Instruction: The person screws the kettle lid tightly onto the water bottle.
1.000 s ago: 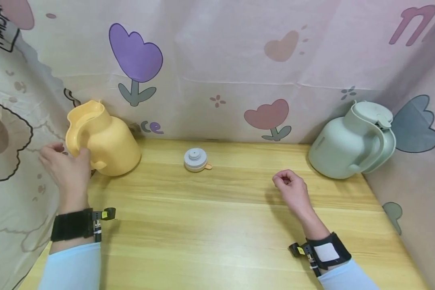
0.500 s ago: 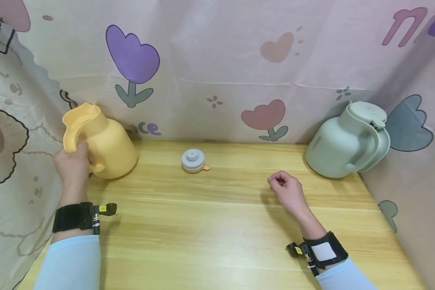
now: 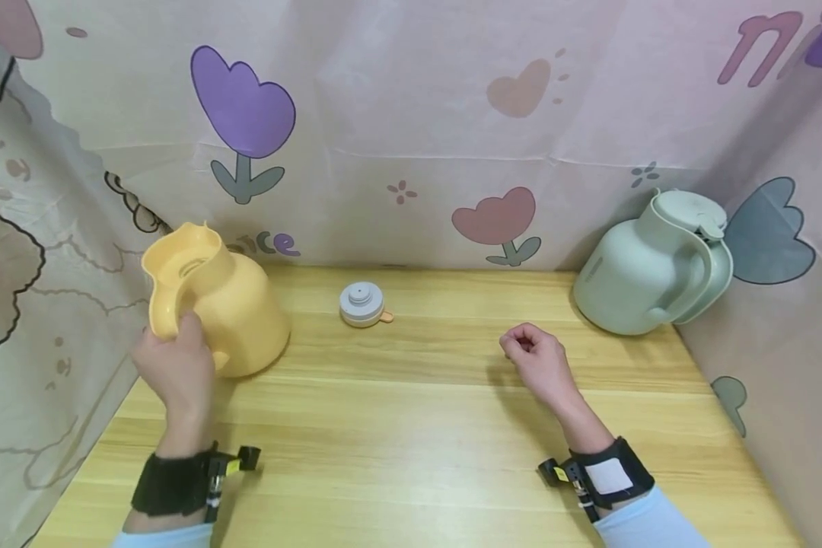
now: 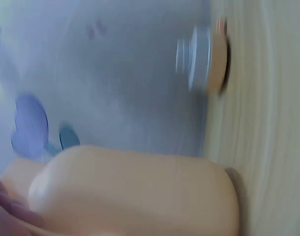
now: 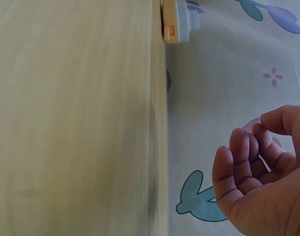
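With its fingers round the handle, my left hand (image 3: 178,361) grips a yellow thermos jug (image 3: 246,312) at the table's left side. The jug's mouth is uncovered. In the left wrist view the jug's body (image 4: 140,191) fills the bottom, and only some fingers (image 4: 14,209) show. A round lid (image 3: 361,304), grey on top with a yellow rim and tab, lies right of the jug, apart from it. My right hand (image 3: 537,361) hovers over the right half of the table, fingers loosely curled, holding nothing; the right wrist view shows its palm side (image 5: 267,177).
A pale green thermos jug (image 3: 647,266) with its lid on stands at the back right corner, handle towards the right. The wooden table (image 3: 397,441) meets a printed cloth (image 3: 370,91) at the back, and cloth also hangs on both sides.
My left hand has closed round the yellow jug's handle and brought the jug right and nearer to me. The right hand has barely moved; the view has shifted slightly.
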A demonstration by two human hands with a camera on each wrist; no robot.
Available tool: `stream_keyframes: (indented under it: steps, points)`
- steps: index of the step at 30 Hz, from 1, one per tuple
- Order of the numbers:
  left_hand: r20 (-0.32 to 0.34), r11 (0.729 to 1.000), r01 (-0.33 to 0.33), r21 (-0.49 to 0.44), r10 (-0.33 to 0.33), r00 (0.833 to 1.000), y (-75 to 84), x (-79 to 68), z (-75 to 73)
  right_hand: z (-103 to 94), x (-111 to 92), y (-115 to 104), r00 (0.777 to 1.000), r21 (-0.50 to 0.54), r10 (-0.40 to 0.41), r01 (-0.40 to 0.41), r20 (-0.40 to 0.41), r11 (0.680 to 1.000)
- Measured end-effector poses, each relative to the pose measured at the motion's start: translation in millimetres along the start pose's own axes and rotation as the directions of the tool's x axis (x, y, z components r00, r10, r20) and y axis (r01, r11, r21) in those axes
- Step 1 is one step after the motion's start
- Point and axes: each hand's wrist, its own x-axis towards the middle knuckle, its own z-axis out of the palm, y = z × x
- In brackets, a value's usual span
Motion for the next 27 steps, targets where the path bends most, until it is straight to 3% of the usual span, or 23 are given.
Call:
stream_keyframes:
  steps: [6, 10, 14, 18, 21, 24, 27]
  points:
    - [0.093, 1.0, 0.001, 0.026, -0.004, 0.996, 14.6, -53.9, -5.6, -0.8, 1.5, -1.4, 1.0, -0.015, -0.019, 0.018, -0.013, 1.0]
    - [0.174, 0.999, 0.037, -0.027, -0.031, 0.984, 23.9, -79.0, -7.1, -1.6, 1.5, -2.9, 1.0, -0.01, -0.017, 0.017, -0.012, 1.0]
    - [0.261, 0.996, 0.039, -0.087, -0.015, 0.965, 30.8, -100.7, -4.4, -2.6, 0.9, -4.7, 1.0, -0.006, -0.019, 0.019, -0.011, 1.0]
    - [0.346, 0.991, 0.013, -0.137, 0.035, 0.938, 36.8, -121.1, 3.5, -3.3, 0.2, -5.6, 1.0, -0.003, -0.02, 0.02, -0.01, 1.0]
    - [0.414, 0.983, 0.004, -0.183, 0.074, 0.907, 41.3, -134.9, 12.8, -3.2, -0.5, -5.4, 1.0, -0.005, -0.022, 0.022, -0.006, 1.0]
    - [0.477, 0.977, 0.008, -0.214, 0.098, 0.873, 45.1, -147.8, 26.0, -3.0, -1.4, -5.6, 1.0, -0.003, -0.029, 0.029, -0.004, 1.0]
    - [0.511, 0.974, -0.008, -0.225, 0.125, 0.85, 47.7, -160.4, 43.8, -3.2, -2.5, -6.5, 0.999, 0.002, -0.036, 0.036, -0.006, 0.999]
